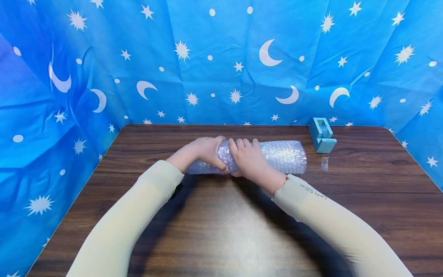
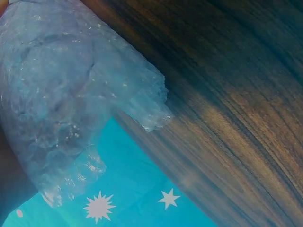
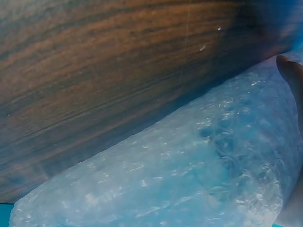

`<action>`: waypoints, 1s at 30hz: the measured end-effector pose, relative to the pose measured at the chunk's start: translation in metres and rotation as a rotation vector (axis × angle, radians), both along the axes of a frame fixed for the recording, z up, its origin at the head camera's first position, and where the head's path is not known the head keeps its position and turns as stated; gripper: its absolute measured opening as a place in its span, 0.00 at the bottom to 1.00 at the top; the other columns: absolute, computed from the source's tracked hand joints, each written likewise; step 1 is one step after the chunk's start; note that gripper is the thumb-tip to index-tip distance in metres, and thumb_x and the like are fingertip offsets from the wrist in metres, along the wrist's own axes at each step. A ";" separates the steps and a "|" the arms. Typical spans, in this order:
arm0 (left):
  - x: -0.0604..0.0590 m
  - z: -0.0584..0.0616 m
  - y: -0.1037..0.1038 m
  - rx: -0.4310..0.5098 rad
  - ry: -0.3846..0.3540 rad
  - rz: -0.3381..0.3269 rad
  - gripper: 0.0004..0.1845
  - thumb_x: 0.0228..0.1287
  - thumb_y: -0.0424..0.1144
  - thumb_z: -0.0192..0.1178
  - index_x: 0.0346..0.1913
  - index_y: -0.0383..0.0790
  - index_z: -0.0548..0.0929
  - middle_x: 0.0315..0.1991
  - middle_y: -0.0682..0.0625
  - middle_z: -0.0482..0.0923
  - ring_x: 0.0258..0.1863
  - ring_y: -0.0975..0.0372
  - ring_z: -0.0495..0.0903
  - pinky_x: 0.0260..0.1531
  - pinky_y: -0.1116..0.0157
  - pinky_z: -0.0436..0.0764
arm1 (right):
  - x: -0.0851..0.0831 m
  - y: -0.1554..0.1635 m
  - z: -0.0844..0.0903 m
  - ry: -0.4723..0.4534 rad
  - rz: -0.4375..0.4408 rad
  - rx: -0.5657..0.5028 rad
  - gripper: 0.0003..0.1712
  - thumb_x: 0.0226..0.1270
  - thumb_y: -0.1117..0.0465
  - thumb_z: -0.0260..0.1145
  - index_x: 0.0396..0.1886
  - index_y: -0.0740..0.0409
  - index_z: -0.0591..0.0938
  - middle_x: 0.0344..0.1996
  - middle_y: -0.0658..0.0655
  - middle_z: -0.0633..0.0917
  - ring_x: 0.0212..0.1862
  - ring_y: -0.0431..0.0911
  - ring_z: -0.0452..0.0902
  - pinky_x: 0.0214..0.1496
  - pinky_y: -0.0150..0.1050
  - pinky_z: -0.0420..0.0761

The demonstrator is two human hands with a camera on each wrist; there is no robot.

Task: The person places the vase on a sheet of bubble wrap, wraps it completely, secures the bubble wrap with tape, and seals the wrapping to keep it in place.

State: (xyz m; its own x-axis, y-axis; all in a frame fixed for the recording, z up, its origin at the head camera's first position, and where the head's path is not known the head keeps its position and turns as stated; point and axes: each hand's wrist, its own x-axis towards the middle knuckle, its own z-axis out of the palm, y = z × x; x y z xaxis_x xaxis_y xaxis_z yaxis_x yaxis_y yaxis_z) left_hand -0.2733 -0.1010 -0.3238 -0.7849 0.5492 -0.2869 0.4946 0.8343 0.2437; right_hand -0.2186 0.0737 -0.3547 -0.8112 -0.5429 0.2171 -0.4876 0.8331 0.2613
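We see a brown surface (image 1: 221,223) with starry blue cloth (image 1: 225,73) behind. Our left hand (image 1: 207,150) and right hand (image 1: 250,159) grip bubble wrap (image 1: 285,157), hiding part of its middle.

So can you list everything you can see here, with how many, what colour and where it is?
Bubble wrap bundle: one, clear, lying across the table between and beyond the hands
Tape dispenser: one, teal, on the table's far right
Clear strip, probably tape: one, transparent, on the table just in front of the dispenser
Table: one, brown wood grain, under everything
Backdrop: blue with white stars, moons and dots, behind the table and at both sides
Sleeves: two, pale yellow, one on each arm; the right has dark lettering near its cuff
Left hand: one, bare, gripping the bundle
Right hand: one, bare, gripping it just to the right
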 end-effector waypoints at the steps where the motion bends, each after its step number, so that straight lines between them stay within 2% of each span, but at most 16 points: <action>1: -0.001 0.001 0.000 0.003 -0.013 0.002 0.51 0.50 0.55 0.74 0.73 0.34 0.65 0.61 0.40 0.80 0.57 0.50 0.82 0.62 0.52 0.81 | -0.001 0.000 0.000 -0.005 0.000 -0.003 0.61 0.48 0.33 0.80 0.72 0.66 0.68 0.57 0.66 0.83 0.57 0.58 0.82 0.56 0.57 0.83; 11: -0.009 0.001 -0.002 0.075 -0.134 0.040 0.49 0.52 0.52 0.74 0.73 0.35 0.64 0.63 0.40 0.77 0.59 0.50 0.79 0.64 0.53 0.80 | -0.011 -0.003 0.005 -0.133 -0.043 -0.004 0.63 0.47 0.36 0.81 0.75 0.64 0.65 0.62 0.66 0.81 0.62 0.59 0.80 0.62 0.57 0.81; 18: -0.017 0.004 -0.005 0.093 -0.200 0.034 0.47 0.54 0.52 0.72 0.72 0.33 0.64 0.64 0.39 0.75 0.61 0.49 0.77 0.66 0.52 0.78 | -0.022 -0.006 0.014 -0.229 -0.037 -0.001 0.61 0.47 0.39 0.82 0.75 0.63 0.65 0.63 0.65 0.80 0.64 0.59 0.78 0.65 0.58 0.79; 24: -0.022 0.006 -0.007 0.087 -0.269 0.053 0.46 0.57 0.52 0.70 0.73 0.35 0.63 0.66 0.40 0.73 0.63 0.49 0.75 0.68 0.50 0.76 | -0.029 -0.007 0.021 -0.296 -0.035 0.013 0.58 0.50 0.41 0.80 0.74 0.63 0.65 0.64 0.65 0.80 0.65 0.59 0.77 0.65 0.58 0.79; 30: -0.025 0.010 -0.006 0.045 -0.281 0.063 0.47 0.57 0.55 0.70 0.74 0.35 0.63 0.66 0.40 0.74 0.64 0.49 0.75 0.68 0.49 0.76 | -0.031 -0.007 0.024 -0.336 -0.038 -0.007 0.56 0.50 0.42 0.80 0.73 0.62 0.66 0.65 0.65 0.80 0.66 0.59 0.76 0.66 0.58 0.78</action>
State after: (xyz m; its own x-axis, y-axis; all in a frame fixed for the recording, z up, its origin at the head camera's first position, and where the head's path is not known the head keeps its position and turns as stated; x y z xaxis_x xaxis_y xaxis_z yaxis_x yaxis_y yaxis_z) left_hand -0.2980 -0.1065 -0.3133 -0.7113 0.5190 -0.4741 0.3501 0.8464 0.4014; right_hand -0.2498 0.0670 -0.3311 -0.8579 -0.5100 -0.0621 -0.5137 0.8537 0.0859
